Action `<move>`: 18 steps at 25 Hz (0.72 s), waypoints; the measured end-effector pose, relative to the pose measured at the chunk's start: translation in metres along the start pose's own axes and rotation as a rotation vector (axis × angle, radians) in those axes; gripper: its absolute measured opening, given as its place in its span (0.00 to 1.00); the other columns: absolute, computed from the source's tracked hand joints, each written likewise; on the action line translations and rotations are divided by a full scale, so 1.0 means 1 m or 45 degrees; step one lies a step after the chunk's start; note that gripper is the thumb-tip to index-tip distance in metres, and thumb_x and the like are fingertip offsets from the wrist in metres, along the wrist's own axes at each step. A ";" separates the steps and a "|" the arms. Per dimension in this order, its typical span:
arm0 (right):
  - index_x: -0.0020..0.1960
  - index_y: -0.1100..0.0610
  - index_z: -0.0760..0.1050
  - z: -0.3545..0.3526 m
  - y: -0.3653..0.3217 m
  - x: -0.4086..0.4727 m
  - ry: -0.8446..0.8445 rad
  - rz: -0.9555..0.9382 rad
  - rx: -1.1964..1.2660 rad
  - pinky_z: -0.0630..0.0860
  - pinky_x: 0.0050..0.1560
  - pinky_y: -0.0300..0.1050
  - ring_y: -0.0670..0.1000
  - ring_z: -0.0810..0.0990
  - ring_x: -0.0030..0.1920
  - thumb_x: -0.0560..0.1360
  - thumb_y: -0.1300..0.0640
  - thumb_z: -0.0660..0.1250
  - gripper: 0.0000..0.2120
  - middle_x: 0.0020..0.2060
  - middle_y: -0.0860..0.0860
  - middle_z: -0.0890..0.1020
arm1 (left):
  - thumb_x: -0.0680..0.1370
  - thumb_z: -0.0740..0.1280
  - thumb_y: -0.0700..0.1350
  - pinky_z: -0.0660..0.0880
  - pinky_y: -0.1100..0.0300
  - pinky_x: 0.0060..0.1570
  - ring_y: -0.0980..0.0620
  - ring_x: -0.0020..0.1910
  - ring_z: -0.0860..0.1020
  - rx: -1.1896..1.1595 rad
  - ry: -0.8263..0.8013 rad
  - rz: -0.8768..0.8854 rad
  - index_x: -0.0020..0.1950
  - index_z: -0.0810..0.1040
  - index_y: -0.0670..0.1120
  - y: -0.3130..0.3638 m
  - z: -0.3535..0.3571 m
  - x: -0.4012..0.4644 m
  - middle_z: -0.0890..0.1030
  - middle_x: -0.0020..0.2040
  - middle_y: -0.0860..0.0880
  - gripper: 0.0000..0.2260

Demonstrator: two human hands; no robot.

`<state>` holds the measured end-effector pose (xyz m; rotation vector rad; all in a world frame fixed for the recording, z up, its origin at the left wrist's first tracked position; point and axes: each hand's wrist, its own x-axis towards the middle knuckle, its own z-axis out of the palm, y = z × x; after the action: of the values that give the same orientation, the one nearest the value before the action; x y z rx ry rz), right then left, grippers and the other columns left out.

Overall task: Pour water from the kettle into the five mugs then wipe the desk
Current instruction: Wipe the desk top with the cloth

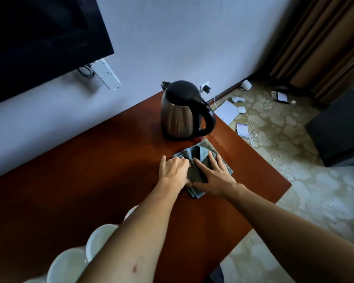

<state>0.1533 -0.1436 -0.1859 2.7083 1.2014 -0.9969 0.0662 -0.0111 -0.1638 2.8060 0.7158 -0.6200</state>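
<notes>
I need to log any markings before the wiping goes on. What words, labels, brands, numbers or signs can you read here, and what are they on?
No text can be read in this view.
kettle: no brand or label shows on its steel side or black lid.
mugs: plain white, no print visible.
cloth: no tag visible.
booklet on the floor: has printing, too small and blurred to read.
dark box on the floor: white label, unreadable.
</notes>
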 end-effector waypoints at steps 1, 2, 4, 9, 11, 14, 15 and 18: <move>0.81 0.36 0.40 0.009 -0.013 -0.006 0.003 0.001 0.026 0.41 0.78 0.61 0.62 0.31 0.79 0.76 0.30 0.60 0.41 0.81 0.55 0.34 | 0.72 0.75 0.59 0.58 0.46 0.76 0.48 0.66 0.78 0.002 -0.026 -0.016 0.67 0.77 0.55 -0.008 0.001 -0.010 0.81 0.64 0.49 0.25; 0.81 0.36 0.40 0.016 -0.027 -0.010 0.010 -0.002 0.035 0.41 0.78 0.61 0.63 0.31 0.79 0.76 0.31 0.60 0.42 0.81 0.55 0.34 | 0.72 0.75 0.58 0.56 0.45 0.76 0.47 0.65 0.79 0.011 -0.034 -0.037 0.66 0.78 0.55 -0.018 0.001 -0.018 0.81 0.63 0.49 0.23; 0.81 0.36 0.40 0.023 -0.058 -0.009 0.012 -0.029 0.008 0.43 0.78 0.62 0.65 0.33 0.79 0.76 0.32 0.62 0.42 0.81 0.56 0.35 | 0.73 0.74 0.56 0.54 0.44 0.78 0.46 0.64 0.80 0.005 -0.034 -0.092 0.63 0.79 0.55 -0.046 0.002 -0.030 0.82 0.61 0.48 0.20; 0.81 0.37 0.40 0.024 -0.149 0.016 -0.045 -0.194 -0.184 0.45 0.77 0.66 0.68 0.35 0.79 0.75 0.34 0.66 0.45 0.81 0.58 0.36 | 0.75 0.75 0.52 0.53 0.45 0.79 0.45 0.68 0.75 -0.125 -0.047 -0.195 0.68 0.78 0.54 -0.141 0.016 -0.063 0.81 0.65 0.46 0.22; 0.81 0.37 0.39 0.032 -0.198 0.026 -0.065 -0.273 -0.249 0.47 0.78 0.67 0.69 0.36 0.79 0.75 0.33 0.66 0.46 0.81 0.59 0.35 | 0.75 0.75 0.53 0.54 0.45 0.78 0.43 0.69 0.74 -0.197 -0.034 -0.267 0.70 0.76 0.54 -0.191 0.022 -0.080 0.79 0.68 0.47 0.24; 0.80 0.36 0.37 0.054 -0.285 0.035 -0.130 -0.359 -0.338 0.47 0.78 0.66 0.69 0.35 0.79 0.76 0.35 0.67 0.46 0.81 0.58 0.34 | 0.74 0.75 0.58 0.56 0.44 0.78 0.43 0.71 0.72 -0.313 -0.032 -0.413 0.73 0.73 0.54 -0.269 0.045 -0.122 0.77 0.72 0.48 0.29; 0.80 0.35 0.37 0.065 -0.317 0.034 -0.163 -0.381 -0.374 0.47 0.78 0.66 0.68 0.34 0.79 0.76 0.36 0.68 0.47 0.81 0.57 0.33 | 0.73 0.75 0.59 0.57 0.43 0.78 0.42 0.71 0.72 -0.350 -0.025 -0.468 0.74 0.73 0.54 -0.294 0.056 -0.142 0.76 0.72 0.49 0.30; 0.80 0.34 0.36 0.099 -0.397 0.022 -0.212 -0.454 -0.443 0.46 0.77 0.68 0.68 0.32 0.78 0.75 0.37 0.69 0.48 0.80 0.56 0.31 | 0.74 0.76 0.58 0.55 0.43 0.78 0.42 0.73 0.71 -0.444 0.027 -0.613 0.76 0.71 0.53 -0.348 0.077 -0.206 0.74 0.74 0.48 0.33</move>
<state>-0.1561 0.1256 -0.1852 2.1516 1.6773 -0.9130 -0.2963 0.1845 -0.1673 2.3305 1.3742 -0.4753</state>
